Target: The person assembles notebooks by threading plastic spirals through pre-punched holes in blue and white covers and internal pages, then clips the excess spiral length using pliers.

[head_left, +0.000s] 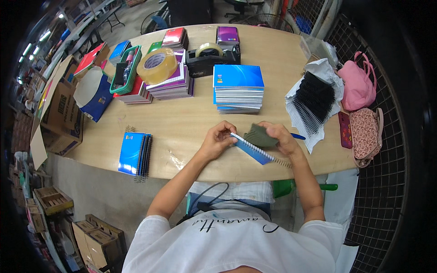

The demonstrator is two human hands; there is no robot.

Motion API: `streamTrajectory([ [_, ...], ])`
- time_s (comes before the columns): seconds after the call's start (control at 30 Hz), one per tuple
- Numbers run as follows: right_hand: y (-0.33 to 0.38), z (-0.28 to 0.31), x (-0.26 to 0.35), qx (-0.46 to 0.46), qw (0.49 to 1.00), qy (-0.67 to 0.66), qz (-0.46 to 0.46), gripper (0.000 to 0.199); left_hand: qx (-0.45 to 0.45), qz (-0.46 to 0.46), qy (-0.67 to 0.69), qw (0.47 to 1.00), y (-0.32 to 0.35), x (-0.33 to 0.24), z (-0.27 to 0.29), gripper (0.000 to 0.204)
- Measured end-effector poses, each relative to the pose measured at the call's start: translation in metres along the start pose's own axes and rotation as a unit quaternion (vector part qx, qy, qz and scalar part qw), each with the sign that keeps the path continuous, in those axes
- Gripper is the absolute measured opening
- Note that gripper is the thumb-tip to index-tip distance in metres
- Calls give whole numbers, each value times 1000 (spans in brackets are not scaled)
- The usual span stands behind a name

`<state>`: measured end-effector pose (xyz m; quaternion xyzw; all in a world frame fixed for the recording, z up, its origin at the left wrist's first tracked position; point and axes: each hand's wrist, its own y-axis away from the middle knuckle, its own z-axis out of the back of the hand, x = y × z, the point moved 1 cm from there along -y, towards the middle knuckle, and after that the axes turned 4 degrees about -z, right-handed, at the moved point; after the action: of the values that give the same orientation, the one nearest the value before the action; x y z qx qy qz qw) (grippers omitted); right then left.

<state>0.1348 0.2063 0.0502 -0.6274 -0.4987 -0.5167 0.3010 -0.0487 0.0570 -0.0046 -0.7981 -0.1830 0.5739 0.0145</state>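
Over the near part of the table, my left hand (pixel 218 141) pinches the upper left end of a small blue notebook (pixel 254 154), which is tilted with its bound edge up. A spiral coil (pixel 283 162) runs along that edge and sticks out past the notebook's lower right end. My right hand (pixel 283 136) is closed on a folded dark green cloth (pixel 261 136), held against or close beside the coil. Beyond my hands is a stack of blue notebooks (pixel 238 88). Several blue notebooks with coils (pixel 133 154) lie piled at the left near edge.
Black coils (pixel 314 98) lie on white paper at right, beside a blue pen (pixel 298 136), a pink bag (pixel 357 84) and a patterned pouch (pixel 366 136). Further back stand a tape dispenser (pixel 214 61), a large tape roll (pixel 157 66), a green basket (pixel 129 70) and a cardboard box (pixel 63 113).
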Motion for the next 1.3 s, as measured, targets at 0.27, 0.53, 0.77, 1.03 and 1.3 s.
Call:
streamTrajectory([
  [0.27, 5, -8, 12, 16, 994, -105, -8, 41, 9, -9, 12, 1000, 3, 5, 1, 23],
  [0.53, 2, -4, 5, -13, 1000, -18, -5, 39, 2, 9, 30, 1000, 5, 7, -1, 24],
  [0.77, 3, -2, 9, -19, 997, -69, -16, 40, 3, -13, 10, 1000, 4, 7, 2, 22],
  [1.03, -1, -5, 10, 17, 999, 28, -22, 40, 10, -26, 30, 999, 2, 11, 1, 25],
  [1.3, -11, 4, -2, -29, 987, 157, -6, 39, 5, -10, 19, 1000, -1, 9, 2, 25],
])
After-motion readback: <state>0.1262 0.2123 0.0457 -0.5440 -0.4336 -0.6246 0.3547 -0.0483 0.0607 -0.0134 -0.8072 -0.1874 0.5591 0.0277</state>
